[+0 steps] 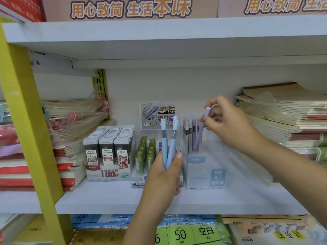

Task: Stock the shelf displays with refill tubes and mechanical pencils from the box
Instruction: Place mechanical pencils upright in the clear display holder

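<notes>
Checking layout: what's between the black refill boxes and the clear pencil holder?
Head view: rows of green refill tubes, the left hand with blue pencils in front.

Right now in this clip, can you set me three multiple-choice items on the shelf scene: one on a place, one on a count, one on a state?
1. The green refill tubes stand: A. left of the clear pencil display; B. right of it; C. on the notebook stack.
2. The left grip holds how many blue pencils? A. one; B. two; C. four.
3. The right grip: A. hangs empty; B. presses flat on the shelf; C. pinches a purple pencil leaning in the display.

Answers:
1 A: the tubes sit between the 0.5 HB lead boxes and the pencil display.
2 B: two blue barrels rise from the curled fingers.
3 C: thumb and fingers close on the pencil's upper part, and its lower end is among the others in the display.
</notes>
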Available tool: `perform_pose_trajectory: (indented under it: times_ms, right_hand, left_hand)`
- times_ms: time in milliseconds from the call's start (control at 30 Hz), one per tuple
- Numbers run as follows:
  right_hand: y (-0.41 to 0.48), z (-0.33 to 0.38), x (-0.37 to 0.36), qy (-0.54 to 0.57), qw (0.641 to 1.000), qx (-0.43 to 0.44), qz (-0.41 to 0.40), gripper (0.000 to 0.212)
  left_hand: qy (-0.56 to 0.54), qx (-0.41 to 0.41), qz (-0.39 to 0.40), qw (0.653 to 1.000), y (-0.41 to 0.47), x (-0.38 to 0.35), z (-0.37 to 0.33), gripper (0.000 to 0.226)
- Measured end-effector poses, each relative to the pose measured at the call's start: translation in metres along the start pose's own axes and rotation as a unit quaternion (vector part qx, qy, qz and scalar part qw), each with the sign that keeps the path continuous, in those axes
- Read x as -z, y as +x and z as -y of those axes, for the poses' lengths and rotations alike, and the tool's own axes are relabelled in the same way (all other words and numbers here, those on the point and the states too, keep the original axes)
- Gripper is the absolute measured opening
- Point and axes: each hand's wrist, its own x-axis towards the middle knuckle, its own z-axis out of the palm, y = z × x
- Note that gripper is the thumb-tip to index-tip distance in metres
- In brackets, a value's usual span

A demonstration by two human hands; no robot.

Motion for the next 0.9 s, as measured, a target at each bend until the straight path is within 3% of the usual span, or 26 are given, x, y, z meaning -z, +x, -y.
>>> perform_pose_trajectory:
  times_ms: [233, 500, 633, 700, 800, 900]
  right_hand:
    - [0.003, -0.016, -0.015, -0.089, 0.995, 0.033, 0.041, 0.022]
    - [0.011, -0.016, -0.019, -0.108, 0.993, 0.026, 0.049, 0.029]
    - [0.013, -0.016, -0.022, -0.268, 0.960, 0.075, 0.023, 0.018]
    - [0.013, -0.016, -0.022, -0.305, 0.950, 0.054, 0.035, 0.018]
    - [0.006, -0.008, -0.021, -0.252, 0.967, 0.043, -0.001, 0.017]
    - [-0.004, 0.013, -0.021, 0.008, 1.000, -0.015, 0.026, 0.016]
  left_hand:
    - [-0.027, 0.011, 0.009, 1.000, -0.002, 0.003, -0.002, 0.016]
    - [-0.023, 0.015, 0.008, 1.000, -0.003, 0.006, -0.003, 0.029]
    - [-0.036, 0.025, 0.015, 0.999, -0.004, 0.007, -0.004, 0.017]
    - [-0.048, 0.030, 0.020, 0.998, -0.005, 0.008, -0.006, 0.018]
    - [-0.058, 0.028, 0.034, 0.997, -0.008, 0.009, -0.009, 0.023]
    - [-0.058, 0.023, 0.046, 0.997, -0.008, 0.007, -0.012, 0.024]
